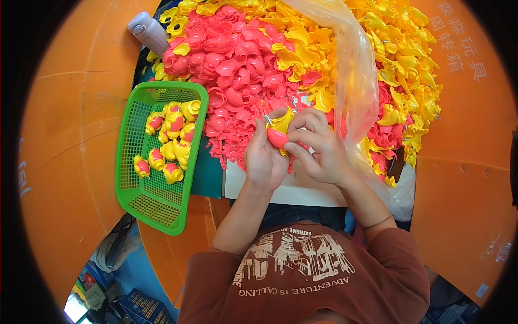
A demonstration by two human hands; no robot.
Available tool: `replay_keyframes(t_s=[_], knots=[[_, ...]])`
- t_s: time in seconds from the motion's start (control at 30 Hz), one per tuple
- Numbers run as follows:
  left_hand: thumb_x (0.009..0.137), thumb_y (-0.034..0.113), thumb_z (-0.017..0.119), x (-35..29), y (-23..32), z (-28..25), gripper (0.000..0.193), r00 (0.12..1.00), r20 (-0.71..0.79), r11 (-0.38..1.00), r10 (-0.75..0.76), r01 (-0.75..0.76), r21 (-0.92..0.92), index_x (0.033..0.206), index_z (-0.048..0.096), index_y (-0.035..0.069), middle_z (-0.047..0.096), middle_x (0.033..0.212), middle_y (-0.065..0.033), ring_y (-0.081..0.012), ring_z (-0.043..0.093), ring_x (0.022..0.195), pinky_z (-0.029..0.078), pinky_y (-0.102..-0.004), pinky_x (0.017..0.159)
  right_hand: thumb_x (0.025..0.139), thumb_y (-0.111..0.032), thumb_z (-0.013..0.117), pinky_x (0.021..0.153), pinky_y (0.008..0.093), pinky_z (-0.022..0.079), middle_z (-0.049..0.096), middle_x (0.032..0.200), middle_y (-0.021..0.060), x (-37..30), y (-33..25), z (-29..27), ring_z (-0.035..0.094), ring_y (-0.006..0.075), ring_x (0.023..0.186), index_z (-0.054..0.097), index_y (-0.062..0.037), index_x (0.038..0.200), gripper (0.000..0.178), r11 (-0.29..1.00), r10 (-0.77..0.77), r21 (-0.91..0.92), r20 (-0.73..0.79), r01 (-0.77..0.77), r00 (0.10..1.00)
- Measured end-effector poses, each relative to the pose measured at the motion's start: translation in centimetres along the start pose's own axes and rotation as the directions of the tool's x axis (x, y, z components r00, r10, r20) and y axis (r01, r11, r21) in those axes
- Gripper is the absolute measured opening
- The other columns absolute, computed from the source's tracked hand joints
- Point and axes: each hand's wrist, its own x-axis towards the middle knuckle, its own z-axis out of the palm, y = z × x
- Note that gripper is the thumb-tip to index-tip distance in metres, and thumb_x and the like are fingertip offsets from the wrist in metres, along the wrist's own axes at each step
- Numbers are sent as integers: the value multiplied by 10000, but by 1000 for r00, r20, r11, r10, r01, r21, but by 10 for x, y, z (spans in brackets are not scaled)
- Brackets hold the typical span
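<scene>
In front of my chest, both hands meet around a yellow plastic toy shell (282,117) with a glossy pink piece (277,137) against it. My left hand (266,159) is turned palm up and cradles the shell from the left, its fingers partly hidden behind it. A small metal pin (267,120) sticks out at the shell's upper left. From the right, my right hand (319,147) pinches the pink piece and the shell's edge between thumb and fingers. Just beyond the hands lie loose pink shells (237,70) and small pink bits (229,137) in a heap.
A green basket (123,162) on the left holds several yellow-and-pink toy figures (174,121). Yellow shells (402,48) pile up at the far right, beside a clear plastic bag (356,81). A pale bottle (148,33) stands far left. Orange panels (458,216) flank the white work surface (302,195).
</scene>
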Motion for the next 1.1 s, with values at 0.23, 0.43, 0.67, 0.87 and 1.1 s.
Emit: replay_keyframes(t_s=[0.23,0.43,0.67,0.87,1.1], knots=[[990,433,182,-3,-9,-5,528,996,-45,978,83,-72,195,1237,423,33,507,1178,-138,-234,492,1118,407,-366,961,710,-61,695,825,352,389,550,884,75,-3,-4,17,501,257,919,623,-23,795,118,994,-10,-111,-93,-1,996],[956,536,211,-7,19,-23,622,988,-132,969,76,-42,243,1145,474,5,587,871,-121,-170,552,658,452,-276,548,706,-85,713,799,326,425,603,928,100,3,23,8,544,243,935,663,-28,882,192,987,62,158,-165,-36,984],[948,545,256,-4,37,-30,621,944,-276,929,183,-74,363,1094,517,1,626,965,-150,-168,559,619,400,-260,496,723,-120,686,731,360,434,606,837,94,5,72,7,533,259,834,658,-52,837,135,797,136,-593,-10,-115,991],[952,524,288,-5,32,-30,574,941,-305,951,146,-48,307,1074,524,15,623,951,-129,-165,570,638,412,-257,511,698,-166,693,751,381,401,577,790,58,6,80,17,524,252,852,648,-71,783,135,659,221,-738,3,-147,975],[961,501,289,-5,24,-19,547,952,-290,949,99,-3,314,1063,527,19,616,877,-102,-170,568,628,416,-260,495,681,-135,687,746,369,392,596,829,58,2,86,21,528,252,884,649,-71,796,137,704,115,-696,-87,-144,989]])
